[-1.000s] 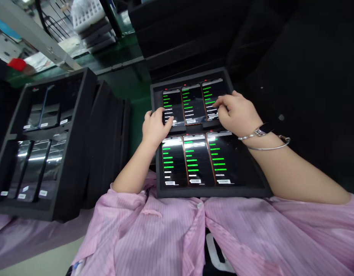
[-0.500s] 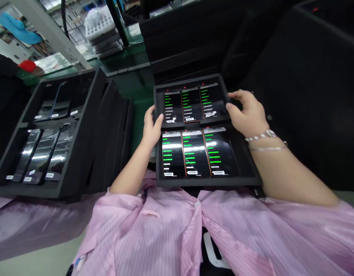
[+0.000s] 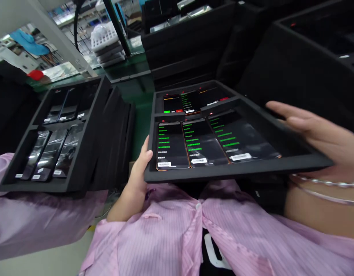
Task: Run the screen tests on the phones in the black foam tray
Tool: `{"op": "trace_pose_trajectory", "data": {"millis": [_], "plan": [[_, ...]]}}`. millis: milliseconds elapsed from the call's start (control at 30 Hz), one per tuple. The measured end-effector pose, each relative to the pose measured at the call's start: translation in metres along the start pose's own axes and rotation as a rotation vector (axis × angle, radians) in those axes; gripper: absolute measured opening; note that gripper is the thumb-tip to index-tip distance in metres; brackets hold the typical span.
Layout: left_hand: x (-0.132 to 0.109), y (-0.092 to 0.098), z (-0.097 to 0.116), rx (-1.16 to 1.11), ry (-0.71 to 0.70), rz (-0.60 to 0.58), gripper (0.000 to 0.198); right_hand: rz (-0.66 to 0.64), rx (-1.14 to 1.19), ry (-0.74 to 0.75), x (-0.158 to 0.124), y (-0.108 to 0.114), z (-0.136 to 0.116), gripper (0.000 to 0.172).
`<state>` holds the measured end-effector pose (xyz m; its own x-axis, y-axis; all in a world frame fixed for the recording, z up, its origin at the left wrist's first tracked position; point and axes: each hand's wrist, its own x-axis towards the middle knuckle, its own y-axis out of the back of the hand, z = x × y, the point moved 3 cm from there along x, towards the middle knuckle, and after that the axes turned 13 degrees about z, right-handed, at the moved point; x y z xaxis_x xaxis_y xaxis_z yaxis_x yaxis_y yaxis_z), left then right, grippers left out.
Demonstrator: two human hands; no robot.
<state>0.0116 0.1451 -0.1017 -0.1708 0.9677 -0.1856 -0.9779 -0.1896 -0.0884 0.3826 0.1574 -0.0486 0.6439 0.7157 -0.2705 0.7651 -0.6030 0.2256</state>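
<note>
The centre tray (image 3: 223, 173) is being gripped by the left hand (image 3: 138, 168) but only propped by the flat, open right hand (image 3: 320, 134), so the phones (image 3: 201, 142) could slide.

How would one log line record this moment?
left hand: grips left edge of black foam tray | right hand: fingers outstretched along tray's right rim | tray: six lit black smartphones, green text

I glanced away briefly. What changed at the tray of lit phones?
Both hands left the far-row screens: the left hand grips the left edge of the foam tray, the right hand lies along its right rim, fingers extended. The tray has come up toward the camera. Its six phones and the neighbouring tray stay put.
</note>
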Motion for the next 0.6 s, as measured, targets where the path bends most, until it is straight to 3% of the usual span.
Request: {"op": "trace_pose_trajectory", "data": {"millis": [100,233,300,433,533,600], "plan": [[-0.012,-0.001,0.024,0.076,-0.026,-0.017,0.085,-0.017,-0.054,0.142,-0.001,0.021,-0.022,0.048],[-0.022,0.005,0.021,0.073,-0.013,-0.072,0.100,0.002,-0.100,0.233,-0.002,0.031,-0.008,0.055],[-0.016,0.009,0.011,0.074,-0.031,-0.137,0.112,-0.001,-0.002,0.206,-0.002,0.023,0.009,0.060],[0.014,0.023,-0.024,0.133,-0.099,-0.284,0.125,-0.138,0.251,0.162,0.009,-0.008,0.053,0.055],[0.034,0.036,-0.057,0.232,-0.150,-0.334,0.122,-0.148,0.337,0.124,0.023,-0.026,0.087,0.050],[0.037,0.045,-0.071,0.315,-0.203,-0.307,0.114,-0.151,0.307,0.105,0.028,-0.030,0.105,0.048]]}}
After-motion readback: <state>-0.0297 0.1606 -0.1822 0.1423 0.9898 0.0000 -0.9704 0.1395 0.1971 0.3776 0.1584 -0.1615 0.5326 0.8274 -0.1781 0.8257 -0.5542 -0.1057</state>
